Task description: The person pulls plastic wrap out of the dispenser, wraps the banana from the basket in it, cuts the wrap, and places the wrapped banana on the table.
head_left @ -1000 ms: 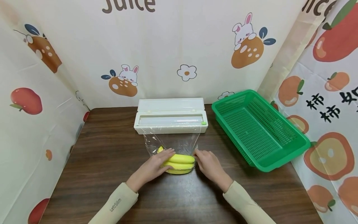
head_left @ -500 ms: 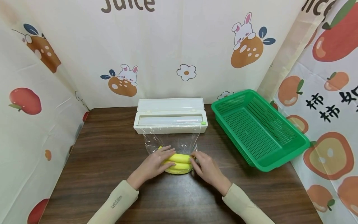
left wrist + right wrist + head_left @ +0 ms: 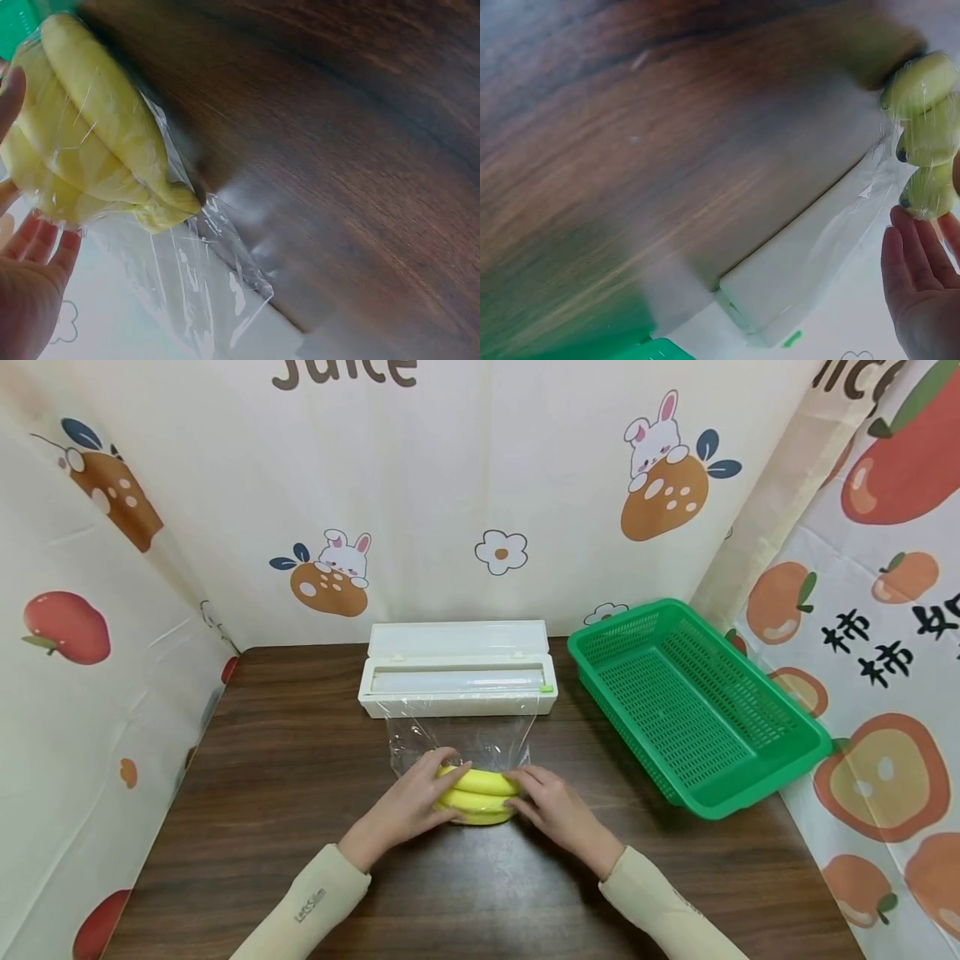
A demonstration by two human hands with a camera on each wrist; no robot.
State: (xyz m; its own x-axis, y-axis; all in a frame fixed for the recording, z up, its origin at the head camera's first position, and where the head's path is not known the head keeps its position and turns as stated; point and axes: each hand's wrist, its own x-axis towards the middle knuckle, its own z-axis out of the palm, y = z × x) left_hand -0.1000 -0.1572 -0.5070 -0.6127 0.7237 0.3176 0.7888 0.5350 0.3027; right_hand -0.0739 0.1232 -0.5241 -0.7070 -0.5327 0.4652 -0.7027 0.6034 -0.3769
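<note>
1. Banana bunch [image 3: 480, 783]: lies on the table between the two hands, with the fingertips of both touching it. Three bananas are visible, covered by clear film.
2. Left hand [image 3: 405, 806]: thumb and fingers are parted by the breadth of the bunch and curved about its left part, thumb on the near side, fingers on the far side. It holds the wrapped fruit.
3. Right hand [image 3: 558, 810]: thumb and fingers are likewise parted and curved about the right end of the bunch, thumb nearer the wearer. It holds that end.
4. Stem end [image 3: 169, 212]: located just beside the left fingertips, under film.
5. Dark banana tips [image 3: 902, 154]: located near the right fingertips.
6. Cling film [image 3: 408, 739]: extends forward from the fingers of both hands to the dispenser; creased, with glossy highlights.
7. Cling film dispenser [image 3: 372, 704]: white box, straight ahead of the fingers and apart from them. Lid [image 3: 459, 639] raised at the rear; film roll [image 3: 459, 681] seated inside; green slider [image 3: 547, 688] at the right end.
8. Green plastic basket [image 3: 675, 718]: perforated, ahead and to the right of the right fingers, well apart.
9. Table [image 3: 285, 793]: dark wood grain, beneath both hands.
10. Curtain [image 3: 427, 485]: fruit-and-rabbit print, beyond the dispenser from the fingers.
</note>
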